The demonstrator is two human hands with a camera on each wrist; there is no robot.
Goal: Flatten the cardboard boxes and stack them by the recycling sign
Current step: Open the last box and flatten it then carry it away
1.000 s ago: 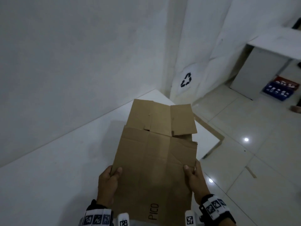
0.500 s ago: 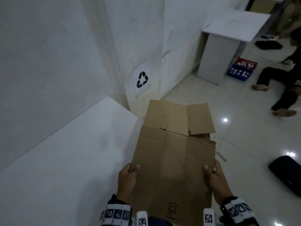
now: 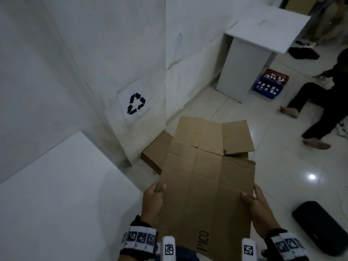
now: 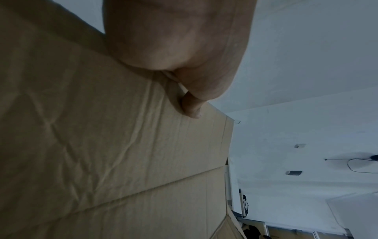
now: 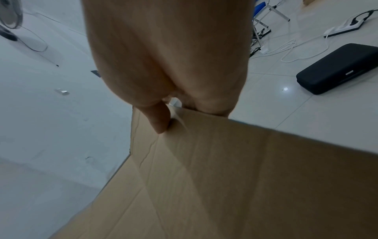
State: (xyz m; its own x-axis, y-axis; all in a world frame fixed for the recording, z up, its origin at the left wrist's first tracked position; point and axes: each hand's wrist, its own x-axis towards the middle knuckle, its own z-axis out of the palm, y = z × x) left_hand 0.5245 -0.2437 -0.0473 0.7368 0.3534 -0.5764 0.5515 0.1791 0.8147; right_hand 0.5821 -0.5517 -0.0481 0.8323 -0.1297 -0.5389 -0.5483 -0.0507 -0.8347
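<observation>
Both hands grasp flattened box | recycling sign: head view only

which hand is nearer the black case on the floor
Right. The right hand grips the cardboard's edge on the side of the case; the left hand grips the opposite edge, beside the white table.

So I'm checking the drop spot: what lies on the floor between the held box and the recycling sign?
In the head view, a flattened cardboard piece lies below the sign, partly hidden by the held box.
</observation>
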